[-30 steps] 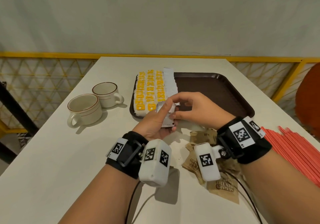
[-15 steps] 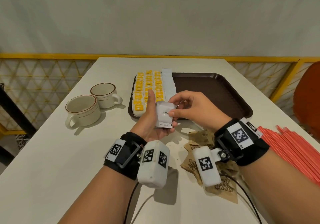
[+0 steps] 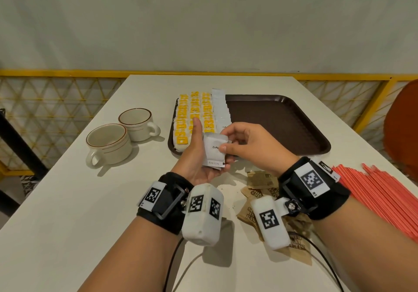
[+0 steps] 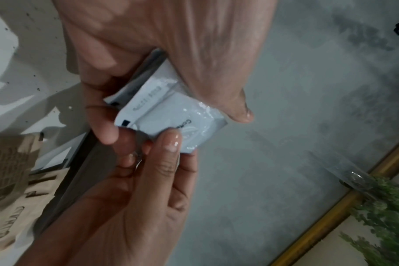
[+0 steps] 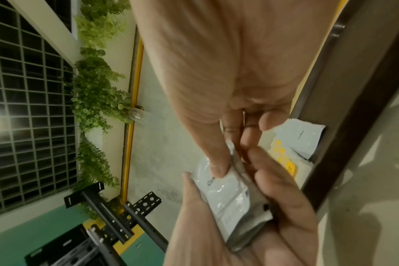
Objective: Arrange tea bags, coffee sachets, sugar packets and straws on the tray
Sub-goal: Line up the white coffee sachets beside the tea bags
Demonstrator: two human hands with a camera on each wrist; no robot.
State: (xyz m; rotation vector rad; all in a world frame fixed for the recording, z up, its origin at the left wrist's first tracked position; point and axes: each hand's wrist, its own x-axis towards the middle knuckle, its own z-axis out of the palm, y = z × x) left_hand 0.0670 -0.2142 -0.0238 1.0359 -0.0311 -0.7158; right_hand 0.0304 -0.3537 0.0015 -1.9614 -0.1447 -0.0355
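tray [image 3: 282,119] brown | tea bags [image 3: 194,113] yellow-white | straws [image 3: 380,192] red

I sit at a café table [image 3: 67,201] with a brown serving tray [image 3: 282,122], two stoneware cups [image 3: 108,143], heaps of straws [image 3: 373,192] and sugar packets [image 3: 260,179], beside a yellow railing [image 3: 67,73] and hanging greenery [image 5: 96,93].

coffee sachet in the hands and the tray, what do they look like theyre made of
Coffee sachet: likely glossy plastic or foil laminate; white, with bright glints and crinkles in both wrist views. Tray: probably moulded plastic; dark brown, dull sheen, rounded raised rim. Neither material is certain from looks alone.
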